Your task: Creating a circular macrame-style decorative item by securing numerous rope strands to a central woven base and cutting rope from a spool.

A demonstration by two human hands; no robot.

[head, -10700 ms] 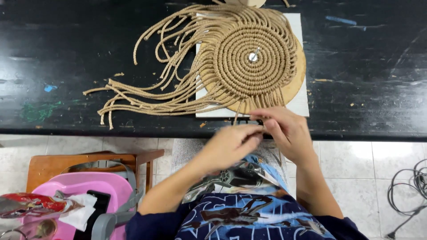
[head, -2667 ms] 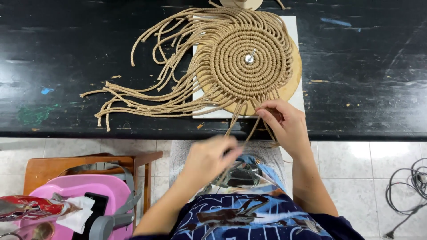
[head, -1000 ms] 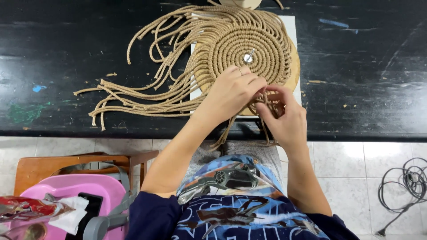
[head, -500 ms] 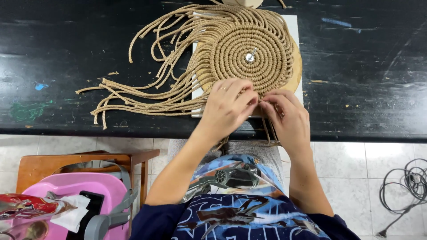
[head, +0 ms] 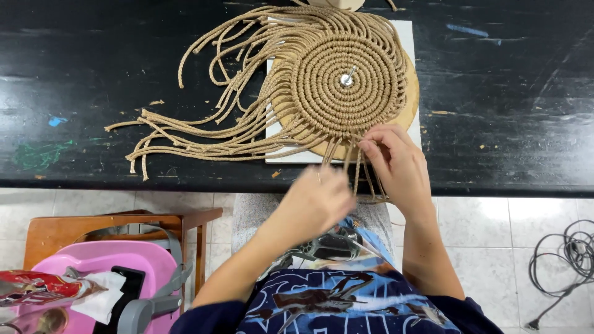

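A round coiled mat of tan knotted cord lies on a wooden disc over a white board on the black table, pinned at its middle by a metal pin. Many loose cord ends fan out to the left. My right hand pinches cords at the mat's near edge. My left hand, blurred, is below the table edge, pulling a cord strand toward me.
A wooden stool with a pink bag and a red packet stands at the lower left. A coiled grey cable lies on the tiled floor at the right. Paint marks dot the table.
My left hand has drawn back from the mat's edge to below the table edge, pulling a cord taut. My right hand stays at the mat's near edge.
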